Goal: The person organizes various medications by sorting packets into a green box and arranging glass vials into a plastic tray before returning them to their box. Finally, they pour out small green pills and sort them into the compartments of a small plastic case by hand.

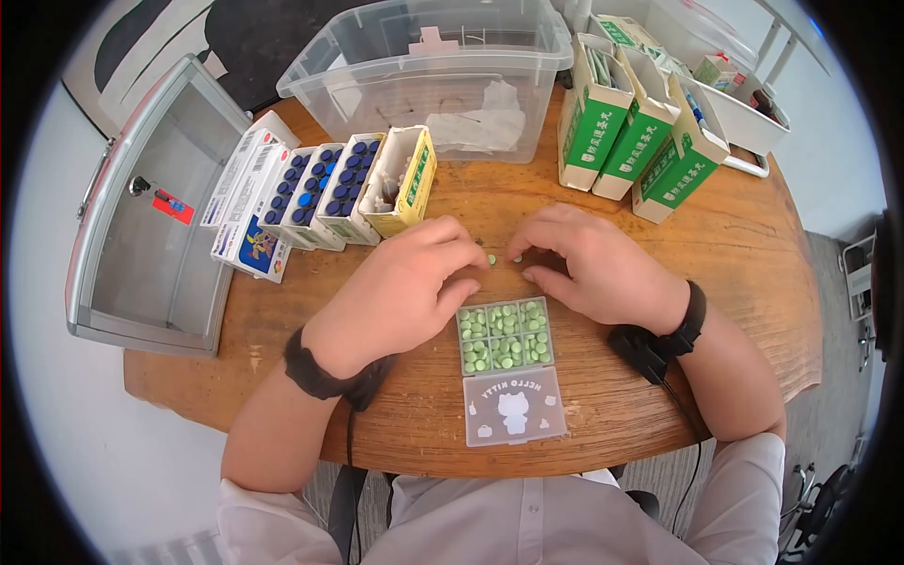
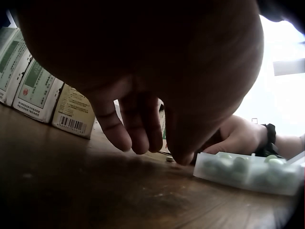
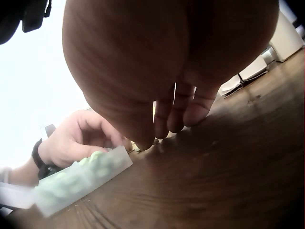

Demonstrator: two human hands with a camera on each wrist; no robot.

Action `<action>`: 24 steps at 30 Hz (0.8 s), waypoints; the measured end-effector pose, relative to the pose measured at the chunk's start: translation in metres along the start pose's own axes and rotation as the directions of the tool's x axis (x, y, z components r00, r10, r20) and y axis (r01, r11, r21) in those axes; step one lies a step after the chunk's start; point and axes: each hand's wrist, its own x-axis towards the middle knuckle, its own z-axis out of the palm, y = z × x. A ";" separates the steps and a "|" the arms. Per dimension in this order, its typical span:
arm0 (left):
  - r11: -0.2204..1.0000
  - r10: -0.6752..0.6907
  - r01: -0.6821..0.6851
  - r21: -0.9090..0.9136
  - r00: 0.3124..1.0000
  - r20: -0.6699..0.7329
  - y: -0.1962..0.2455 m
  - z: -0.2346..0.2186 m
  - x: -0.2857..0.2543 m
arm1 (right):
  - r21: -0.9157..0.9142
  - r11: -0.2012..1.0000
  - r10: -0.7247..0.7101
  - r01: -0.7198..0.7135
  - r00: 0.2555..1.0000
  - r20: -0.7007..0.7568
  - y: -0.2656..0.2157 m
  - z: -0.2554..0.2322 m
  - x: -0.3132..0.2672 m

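Note:
A translucent pill box [image 1: 460, 341] lies with its lid [image 1: 513, 405] folded open toward the person, a white cat figure printed on it. Its several compartments hold light green tablets [image 1: 504, 318]. Just beyond the box, my left hand [image 1: 400, 292] rests with loosely bent fingers, a loose green tablet [image 1: 492, 260] right at its index fingertip. Opposite it, my right hand [image 1: 593, 268] bends over the table, thumb and index apart, with another tablet [image 1: 517, 259] showing beside its fingers. In the left wrist view, a tablet [image 2: 170, 159] sits on the wood near the thumb tip.
Boxes of blue-capped vials [image 1: 306, 193] and a yellow carton [image 1: 414, 193] stand left, beside a clear-fronted metal case [image 1: 155, 245]. A large clear plastic bin [image 1: 377, 99] stands at the back. Green-and-white cartons [image 1: 598, 132] stand back right. Cables [image 1: 687, 414] run from both wrists.

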 end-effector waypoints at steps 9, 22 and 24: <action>0.994 0.081 -0.072 0.085 0.991 -0.107 -0.007 0.007 0.000 | 0.026 0.994 0.110 -0.110 0.994 0.009 -0.001 -0.001 0.001; 0.958 0.078 -0.046 -0.283 0.992 0.104 0.033 -0.009 -0.013 | 0.290 0.955 0.009 -0.056 0.987 0.160 -0.025 -0.007 -0.002; 0.972 0.072 -0.045 -0.231 0.992 0.107 0.032 -0.010 -0.014 | 0.267 0.962 0.035 -0.057 0.996 0.088 -0.019 -0.003 -0.002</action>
